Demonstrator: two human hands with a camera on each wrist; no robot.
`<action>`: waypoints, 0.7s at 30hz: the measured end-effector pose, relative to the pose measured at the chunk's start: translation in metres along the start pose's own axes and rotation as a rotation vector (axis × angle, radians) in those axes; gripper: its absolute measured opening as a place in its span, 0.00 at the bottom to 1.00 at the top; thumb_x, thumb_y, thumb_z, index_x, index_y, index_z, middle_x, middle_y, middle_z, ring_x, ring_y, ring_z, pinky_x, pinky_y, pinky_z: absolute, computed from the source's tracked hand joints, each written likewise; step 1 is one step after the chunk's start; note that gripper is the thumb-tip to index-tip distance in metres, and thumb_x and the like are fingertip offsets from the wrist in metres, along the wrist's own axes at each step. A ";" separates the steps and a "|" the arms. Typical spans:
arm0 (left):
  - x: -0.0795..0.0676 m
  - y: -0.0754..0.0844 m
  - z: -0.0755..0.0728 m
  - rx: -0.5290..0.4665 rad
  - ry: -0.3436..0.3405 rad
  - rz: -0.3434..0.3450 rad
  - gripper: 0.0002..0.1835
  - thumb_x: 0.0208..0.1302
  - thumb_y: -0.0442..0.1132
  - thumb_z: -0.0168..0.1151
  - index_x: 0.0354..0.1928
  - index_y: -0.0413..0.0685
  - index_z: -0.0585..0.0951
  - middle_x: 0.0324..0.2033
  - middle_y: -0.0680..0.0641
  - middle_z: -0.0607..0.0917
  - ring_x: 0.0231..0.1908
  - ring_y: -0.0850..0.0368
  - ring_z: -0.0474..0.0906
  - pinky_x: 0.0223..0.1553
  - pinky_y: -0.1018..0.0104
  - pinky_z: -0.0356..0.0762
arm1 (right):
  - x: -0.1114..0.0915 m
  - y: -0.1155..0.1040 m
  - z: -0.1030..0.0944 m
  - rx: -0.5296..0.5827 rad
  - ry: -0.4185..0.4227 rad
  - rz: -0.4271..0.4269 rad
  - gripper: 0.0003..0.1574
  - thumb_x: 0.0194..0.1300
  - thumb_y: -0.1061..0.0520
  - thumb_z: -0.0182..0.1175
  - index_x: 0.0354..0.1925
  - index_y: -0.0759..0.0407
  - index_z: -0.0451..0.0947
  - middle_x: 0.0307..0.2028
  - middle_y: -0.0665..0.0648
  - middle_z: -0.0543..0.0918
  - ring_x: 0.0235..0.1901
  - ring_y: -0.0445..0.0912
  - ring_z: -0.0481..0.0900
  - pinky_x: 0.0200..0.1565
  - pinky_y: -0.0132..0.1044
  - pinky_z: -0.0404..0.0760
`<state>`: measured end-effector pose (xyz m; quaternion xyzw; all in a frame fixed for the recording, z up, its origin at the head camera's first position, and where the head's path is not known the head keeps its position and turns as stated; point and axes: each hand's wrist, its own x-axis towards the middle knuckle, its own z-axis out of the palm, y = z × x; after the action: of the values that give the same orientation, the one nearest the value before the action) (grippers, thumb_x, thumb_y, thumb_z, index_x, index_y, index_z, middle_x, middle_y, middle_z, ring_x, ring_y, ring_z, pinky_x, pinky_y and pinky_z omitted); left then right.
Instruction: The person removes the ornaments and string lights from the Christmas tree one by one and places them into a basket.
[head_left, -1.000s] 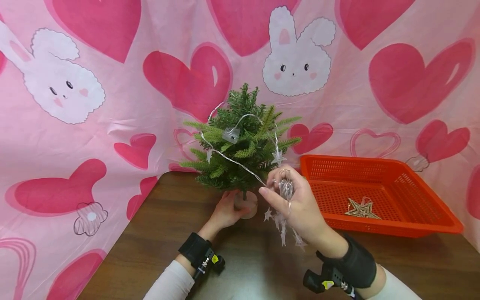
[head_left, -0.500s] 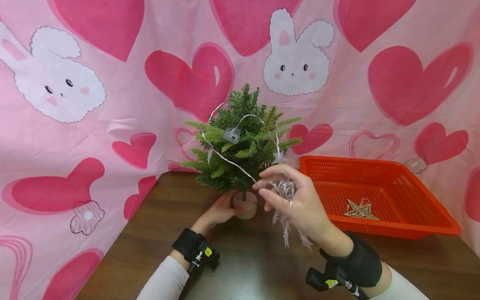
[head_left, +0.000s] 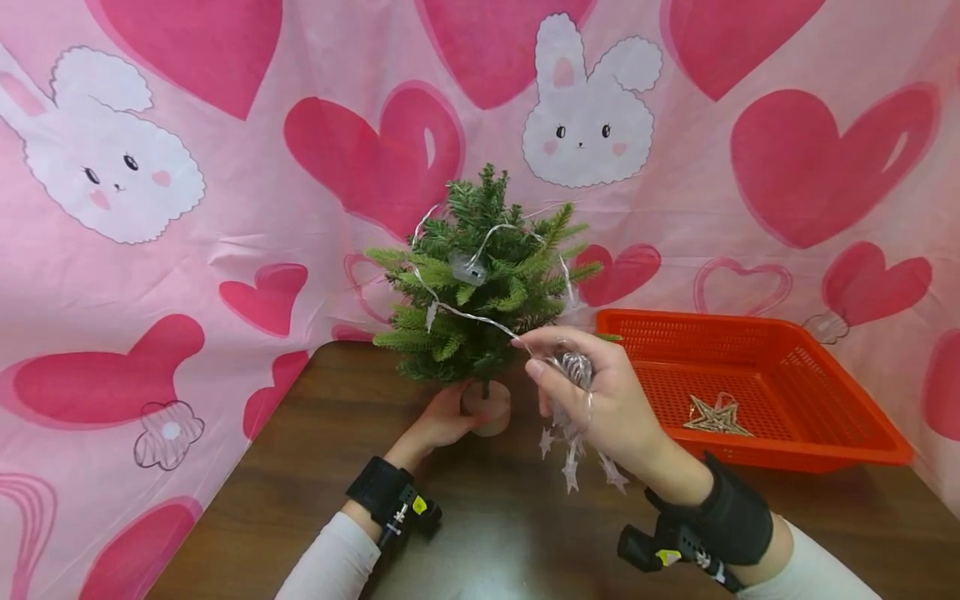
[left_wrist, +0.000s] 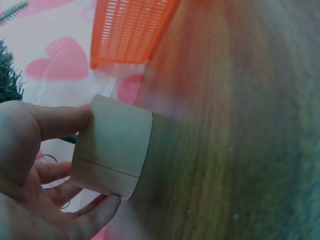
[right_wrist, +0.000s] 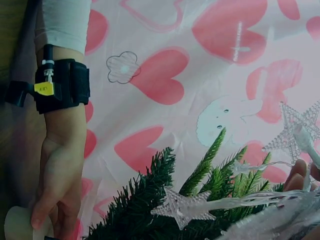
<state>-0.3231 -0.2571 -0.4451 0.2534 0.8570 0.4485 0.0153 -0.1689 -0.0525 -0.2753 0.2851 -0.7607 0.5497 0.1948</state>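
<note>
A small artificial Christmas tree (head_left: pixel 480 283) stands upright on the table. My left hand (head_left: pixel 437 421) grips its round wooden base (head_left: pixel 487 408); the left wrist view shows thumb and fingers around the base (left_wrist: pixel 115 145). In front of the tree's right side, my right hand (head_left: pixel 600 383) holds a bundled star string light (head_left: pixel 573 371), with several clear stars (head_left: pixel 572 471) dangling below. One strand (head_left: pixel 480 318) runs taut from these fingers across the front branches, and more wire loops around the upper tree. A clear box (head_left: pixel 468 269) sits among the branches. Close in the right wrist view is a clear star (right_wrist: pixel 182 207).
On the right stands an orange perforated basket (head_left: pixel 780 454) with a gold glitter star (head_left: pixel 717 415) inside. Behind the brown wooden table (head_left: pixel 300 475) hangs a pink cloth (head_left: pixel 247 192) printed with hearts and rabbits.
The right hand has shifted slightly right, drawing the front strand lower and tighter across the branches. The tree's branches have turned a little. The left hand still grips the base.
</note>
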 end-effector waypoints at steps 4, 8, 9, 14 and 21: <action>-0.001 0.002 0.001 -0.021 0.004 -0.009 0.35 0.60 0.41 0.70 0.69 0.48 0.70 0.66 0.41 0.75 0.67 0.42 0.69 0.65 0.44 0.67 | 0.002 -0.001 -0.004 -0.015 0.018 0.033 0.17 0.68 0.63 0.60 0.54 0.53 0.79 0.21 0.53 0.74 0.15 0.45 0.73 0.21 0.38 0.75; -0.001 0.004 0.001 -0.051 0.010 0.018 0.34 0.61 0.39 0.69 0.69 0.49 0.69 0.66 0.41 0.74 0.67 0.42 0.69 0.65 0.42 0.67 | 0.005 -0.002 -0.007 -0.030 0.048 0.046 0.18 0.69 0.61 0.60 0.55 0.50 0.79 0.23 0.52 0.72 0.15 0.46 0.70 0.19 0.39 0.73; -0.002 0.004 0.001 -0.060 0.012 0.039 0.34 0.61 0.38 0.69 0.68 0.49 0.70 0.65 0.41 0.74 0.67 0.42 0.69 0.65 0.42 0.67 | 0.006 -0.002 -0.008 -0.034 0.054 0.043 0.18 0.69 0.61 0.60 0.55 0.49 0.80 0.23 0.52 0.72 0.16 0.46 0.70 0.19 0.39 0.73; -0.003 0.003 0.002 -0.052 0.017 0.087 0.32 0.61 0.37 0.69 0.67 0.48 0.71 0.66 0.40 0.73 0.68 0.41 0.67 0.66 0.41 0.65 | 0.008 -0.004 -0.012 -0.039 0.074 0.034 0.16 0.70 0.61 0.59 0.54 0.49 0.81 0.19 0.51 0.71 0.16 0.46 0.69 0.17 0.40 0.71; -0.003 0.001 0.006 -0.019 0.047 0.069 0.30 0.59 0.39 0.70 0.64 0.46 0.73 0.63 0.39 0.77 0.64 0.41 0.71 0.64 0.44 0.67 | 0.015 -0.005 -0.021 -0.005 0.077 0.091 0.17 0.71 0.57 0.59 0.56 0.52 0.79 0.19 0.53 0.71 0.17 0.48 0.68 0.18 0.41 0.71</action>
<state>-0.3185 -0.2536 -0.4485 0.2721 0.8435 0.4628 -0.0180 -0.1779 -0.0375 -0.2561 0.2287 -0.7662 0.5665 0.1994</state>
